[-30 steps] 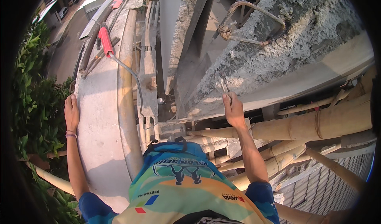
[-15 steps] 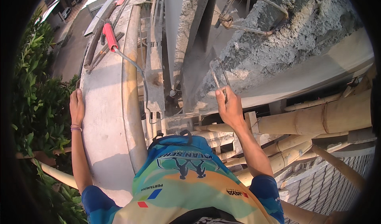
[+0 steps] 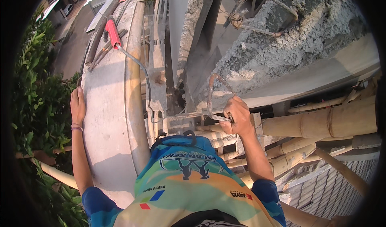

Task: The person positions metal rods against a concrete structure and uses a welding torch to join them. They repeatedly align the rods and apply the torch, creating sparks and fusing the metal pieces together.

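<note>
Bent metal rod (image 3: 210,92), rusty and roughly U-shaped, is in the right hand (image 3: 238,114), out in front of the torso and just right of centre. Its closed end points away to the upper left, over the near edge of the rough grey concrete (image 3: 261,62); can't tell if it touches there. Right fingers are curled tight on the rod, thumb low by the bottom leg; can't tell how much of each leg is inside the fist. Left hand (image 3: 78,105) holds nothing I can see: fingers extended, laid along the outer edge of the pale ledge (image 3: 106,126), looks like bracing. A similar bent bar (image 3: 263,29) with a tied joint sits farther up at the concrete, well apart from the hand. Red handle (image 3: 113,34) with a grey bent stem lies on the ledge, not in either hand. My read on the step: rod is gripped and being handled one-handed at the concrete edge. Next move calls for a firm wrist, control of the loop's angle, and care near the dark gap (image 3: 179,96) to its left; a dropped rod could go down there.
</note>
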{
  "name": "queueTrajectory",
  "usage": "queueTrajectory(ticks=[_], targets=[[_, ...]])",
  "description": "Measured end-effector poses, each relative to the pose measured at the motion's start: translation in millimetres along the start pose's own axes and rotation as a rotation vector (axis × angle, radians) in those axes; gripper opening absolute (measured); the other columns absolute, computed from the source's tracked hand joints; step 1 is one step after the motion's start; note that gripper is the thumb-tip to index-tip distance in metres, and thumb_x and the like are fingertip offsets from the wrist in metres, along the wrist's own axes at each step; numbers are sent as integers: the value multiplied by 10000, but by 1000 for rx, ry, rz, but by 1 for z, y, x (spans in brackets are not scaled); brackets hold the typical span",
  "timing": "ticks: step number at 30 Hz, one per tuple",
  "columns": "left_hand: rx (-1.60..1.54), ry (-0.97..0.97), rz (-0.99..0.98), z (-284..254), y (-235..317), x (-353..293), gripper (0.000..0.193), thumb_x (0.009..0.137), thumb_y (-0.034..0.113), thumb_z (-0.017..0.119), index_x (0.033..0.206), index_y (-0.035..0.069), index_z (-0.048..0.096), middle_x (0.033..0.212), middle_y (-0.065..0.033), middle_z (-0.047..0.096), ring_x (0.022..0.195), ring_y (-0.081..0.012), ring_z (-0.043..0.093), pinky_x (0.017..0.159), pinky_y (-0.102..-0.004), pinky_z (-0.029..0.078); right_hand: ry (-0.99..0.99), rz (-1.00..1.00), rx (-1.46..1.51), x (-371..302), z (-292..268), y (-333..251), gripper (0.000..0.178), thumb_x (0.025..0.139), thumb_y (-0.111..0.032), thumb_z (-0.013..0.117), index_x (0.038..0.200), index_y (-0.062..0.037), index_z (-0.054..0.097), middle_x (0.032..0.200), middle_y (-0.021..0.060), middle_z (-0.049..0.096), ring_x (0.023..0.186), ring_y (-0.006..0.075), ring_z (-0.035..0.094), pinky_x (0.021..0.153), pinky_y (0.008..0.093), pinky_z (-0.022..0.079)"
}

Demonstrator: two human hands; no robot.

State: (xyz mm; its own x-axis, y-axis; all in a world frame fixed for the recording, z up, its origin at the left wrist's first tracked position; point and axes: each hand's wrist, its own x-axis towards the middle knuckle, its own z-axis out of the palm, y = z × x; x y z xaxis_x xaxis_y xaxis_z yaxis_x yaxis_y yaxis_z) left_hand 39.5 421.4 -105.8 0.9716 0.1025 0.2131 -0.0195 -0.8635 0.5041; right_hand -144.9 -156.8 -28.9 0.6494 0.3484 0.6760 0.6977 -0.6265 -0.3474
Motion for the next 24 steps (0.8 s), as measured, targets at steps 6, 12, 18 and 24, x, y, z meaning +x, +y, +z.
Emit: queueTrajectory(ticks=[6,12,18,24], targets=[[-27,27,36,0,4,0,593,1084,486,359,1292,-23,581,1270,-207,597,1202,-365,560,1045,-391,413,53,808,-94,-1,-7,7,454,1019,-401,577,809,0,555,654,164,520,596,336,514,573,416,423],[-27,-8,45,-2,4,0,573,1088,468,362,1272,-28,581,1233,-203,601,1174,-365,567,1027,-390,420,89,80,-17,-1,-13,0,441,989,-351,621,727,-7,530,662,139,490,576,333,481,553,436,386],[-31,12,24,-1,3,-1,577,1087,473,363,1272,-27,584,1262,-207,598,1190,-370,565,1030,-396,422,33,648,-60,-4,-11,4,427,1034,-364,556,835,13,570,609,163,477,563,355,474,567,425,408],[-12,2,8,1,3,1,573,1089,468,362,1291,-24,576,1280,-209,595,1207,-371,557,1038,-398,416,42,532,-176,-5,-11,10,389,1033,-340,570,843,0,550,592,158,492,542,389,471,555,419,426]])
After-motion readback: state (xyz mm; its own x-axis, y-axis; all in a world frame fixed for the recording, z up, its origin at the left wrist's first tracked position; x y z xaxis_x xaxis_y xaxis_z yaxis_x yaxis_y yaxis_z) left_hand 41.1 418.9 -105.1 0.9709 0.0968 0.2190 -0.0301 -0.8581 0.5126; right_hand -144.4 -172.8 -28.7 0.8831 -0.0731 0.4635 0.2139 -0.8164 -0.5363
